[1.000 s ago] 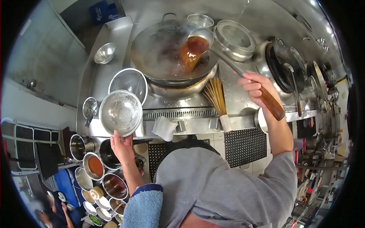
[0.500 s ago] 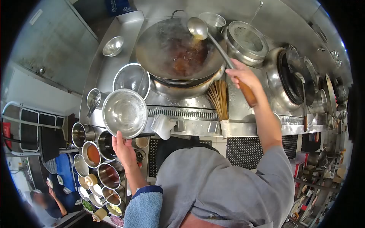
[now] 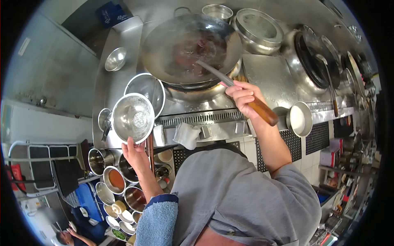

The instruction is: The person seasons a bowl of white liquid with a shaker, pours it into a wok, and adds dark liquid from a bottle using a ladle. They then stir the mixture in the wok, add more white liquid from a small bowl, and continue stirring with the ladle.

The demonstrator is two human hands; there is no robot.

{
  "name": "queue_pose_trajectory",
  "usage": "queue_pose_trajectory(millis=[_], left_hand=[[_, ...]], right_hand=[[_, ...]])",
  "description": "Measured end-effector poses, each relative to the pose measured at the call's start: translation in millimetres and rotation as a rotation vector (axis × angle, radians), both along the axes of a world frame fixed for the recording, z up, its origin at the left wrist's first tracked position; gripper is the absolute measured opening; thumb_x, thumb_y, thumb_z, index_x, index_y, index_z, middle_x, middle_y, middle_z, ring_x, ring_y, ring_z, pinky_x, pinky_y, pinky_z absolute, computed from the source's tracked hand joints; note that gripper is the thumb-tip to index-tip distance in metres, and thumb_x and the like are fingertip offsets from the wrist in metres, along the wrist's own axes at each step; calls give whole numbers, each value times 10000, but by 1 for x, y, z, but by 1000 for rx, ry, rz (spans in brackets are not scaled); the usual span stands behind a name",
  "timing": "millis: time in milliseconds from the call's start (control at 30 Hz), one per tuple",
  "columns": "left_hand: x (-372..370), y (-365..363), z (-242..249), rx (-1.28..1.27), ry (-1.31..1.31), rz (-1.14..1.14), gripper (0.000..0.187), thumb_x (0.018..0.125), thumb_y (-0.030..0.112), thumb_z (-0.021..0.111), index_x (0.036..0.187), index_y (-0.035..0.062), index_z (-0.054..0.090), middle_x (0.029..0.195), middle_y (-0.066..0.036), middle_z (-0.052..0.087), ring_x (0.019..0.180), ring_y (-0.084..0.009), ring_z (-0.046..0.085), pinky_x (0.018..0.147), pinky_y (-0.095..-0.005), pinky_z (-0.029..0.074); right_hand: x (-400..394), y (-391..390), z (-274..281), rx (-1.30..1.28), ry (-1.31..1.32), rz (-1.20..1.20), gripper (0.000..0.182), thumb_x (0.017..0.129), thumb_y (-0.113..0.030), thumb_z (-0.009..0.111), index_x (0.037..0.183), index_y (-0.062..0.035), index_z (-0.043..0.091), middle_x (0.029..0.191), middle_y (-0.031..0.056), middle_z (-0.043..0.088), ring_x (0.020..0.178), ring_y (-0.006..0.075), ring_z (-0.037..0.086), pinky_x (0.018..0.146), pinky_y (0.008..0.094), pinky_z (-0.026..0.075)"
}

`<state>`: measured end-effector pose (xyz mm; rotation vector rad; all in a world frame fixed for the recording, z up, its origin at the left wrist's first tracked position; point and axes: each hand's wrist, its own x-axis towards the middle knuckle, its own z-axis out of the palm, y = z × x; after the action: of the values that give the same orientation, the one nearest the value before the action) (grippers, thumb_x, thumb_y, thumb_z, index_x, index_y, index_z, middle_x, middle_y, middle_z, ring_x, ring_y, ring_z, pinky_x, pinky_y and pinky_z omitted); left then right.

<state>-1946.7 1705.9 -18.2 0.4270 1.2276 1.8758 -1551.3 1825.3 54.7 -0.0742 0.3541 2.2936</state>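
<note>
My right hand [image 3: 245,98] is wrapped round the wooden handle of a ladle [image 3: 262,110]. The ladle's shaft slants into the wok [image 3: 158,61], where its head is hidden in dark, steaming liquid [image 3: 193,55]. In my left hand [image 3: 137,156] is a shiny metal bowl [image 3: 125,123], gripped by its near rim and tilted so that its inside shows. A round mesh strainer [image 3: 158,96] lies just behind the bowl, partly covered by it. Bamboo brush bristles [image 3: 241,78] peek out behind my right hand.
A small metal bowl [image 3: 115,59] stands left of the wok. A lidded pot [image 3: 258,30] and a second wok [image 3: 305,69] are to the right. Sauce pots [image 3: 114,179] crowd the lower left. A white cloth [image 3: 186,136] hangs on the stove edge. Another person [image 3: 72,238] is at lower left.
My right hand has lowered the ladle from above the wok into the liquid. My left hand still holds the bowl. The whole view has shifted somewhat.
</note>
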Motion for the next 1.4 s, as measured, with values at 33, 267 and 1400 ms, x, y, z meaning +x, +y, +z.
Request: queue_pose_trajectory(millis=[33, 267, 1400], left_hand=[[-6, 3, -6, -14, 2, -17, 130, 926, 64, 535, 1053, 61, 508, 1051, -82, 615, 916, -189, 631, 779, -399, 555], [-2, 25, 25, 3, -32, -38, 78, 902, 45, 555, 907, 85, 488, 902, -57, 620, 813, -165, 632, 709, -332, 551], [-6, 12, 16, 110, -17, -38, 98, 927, 25, 501, 989, 72, 442, 1045, -141, 604, 919, -258, 648, 748, -441, 584]], right_hand=[[1, -8, 9, -25, 25, -16, 324, 970, -57, 423, 1204, 136, 306, 816, 50, 401, 521, 63, 451, 390, 201, 407], [17, -38, 59, -70, -98, -25, 286, 970, -64, 417, 1162, 135, 344, 797, 45, 380, 513, 60, 463, 378, 197, 423], [-17, 16, -13, 215, -399, 25, 368, 928, -78, 532, 1233, 49, 370, 731, 14, 425, 507, 66, 457, 381, 194, 384]])
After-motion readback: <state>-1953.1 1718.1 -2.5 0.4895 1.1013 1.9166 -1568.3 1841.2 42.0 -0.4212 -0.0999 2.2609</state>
